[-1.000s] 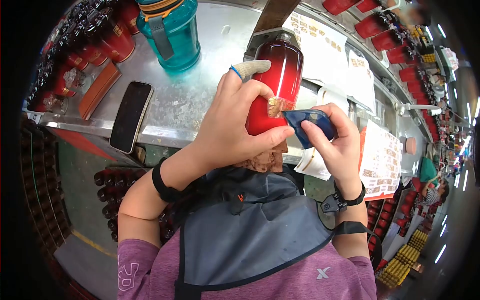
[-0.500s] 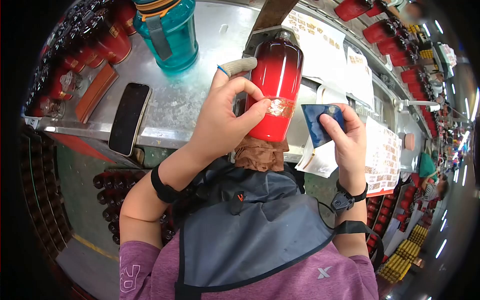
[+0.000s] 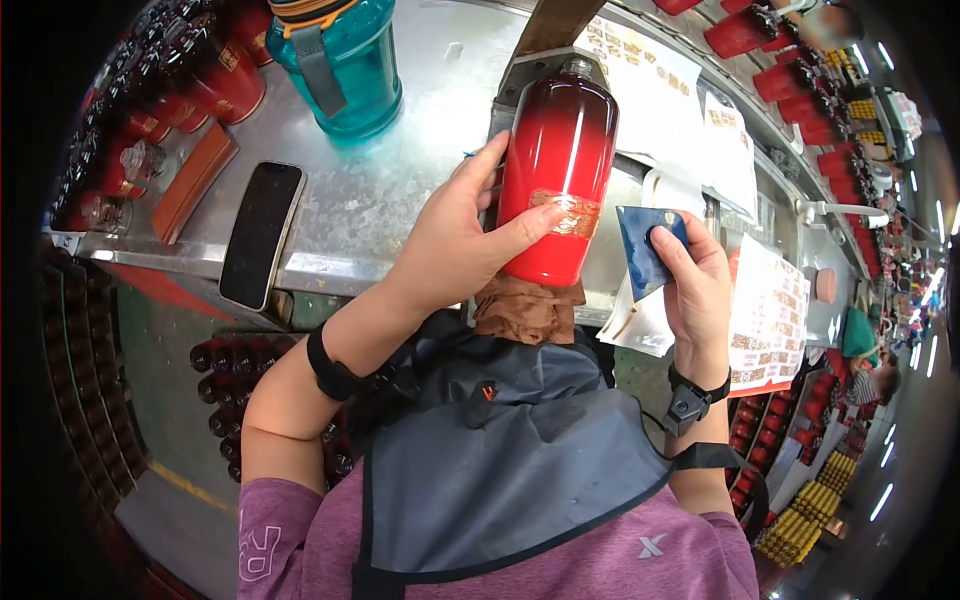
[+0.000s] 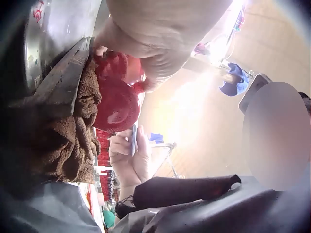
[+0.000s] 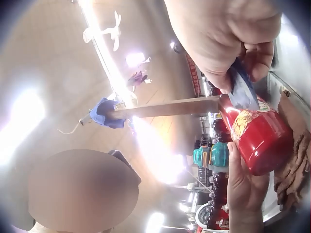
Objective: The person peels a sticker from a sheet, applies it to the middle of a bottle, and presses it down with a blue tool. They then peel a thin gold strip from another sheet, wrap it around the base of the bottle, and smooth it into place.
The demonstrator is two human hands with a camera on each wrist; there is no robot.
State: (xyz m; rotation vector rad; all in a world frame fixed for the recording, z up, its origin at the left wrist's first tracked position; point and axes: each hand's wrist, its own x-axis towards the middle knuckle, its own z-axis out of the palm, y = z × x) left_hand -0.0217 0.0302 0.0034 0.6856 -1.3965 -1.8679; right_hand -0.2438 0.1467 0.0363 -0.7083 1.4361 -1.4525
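Note:
A glossy red bottle (image 3: 560, 140), dark toward its neck, lies on its side with its base toward me. Around its lower part runs a gold patterned label (image 3: 576, 214). My left hand (image 3: 450, 240) holds the bottle from the left, thumb over the label's left end and fingers along the far side. In my right hand (image 3: 700, 275), thumb and fingers pinch a flat blue scraper (image 3: 648, 245), just right of the bottle. The right wrist view shows the scraper (image 5: 243, 90) over the bottle (image 5: 267, 145); the left wrist view shows the bottle's round base (image 4: 116, 109).
Brown cloth (image 3: 528, 310) lies under the bottle's base at the metal table's edge. A phone (image 3: 262, 235), a brown case (image 3: 196, 182) and a teal jug (image 3: 345, 80) stand or lie to the left. Sheets of gold labels (image 3: 765, 320) are on the right.
The right hand with the scraper has drawn back right from the label. My left hand has gone from fingertips pinching at the label's left end to gripping the bottle's side.

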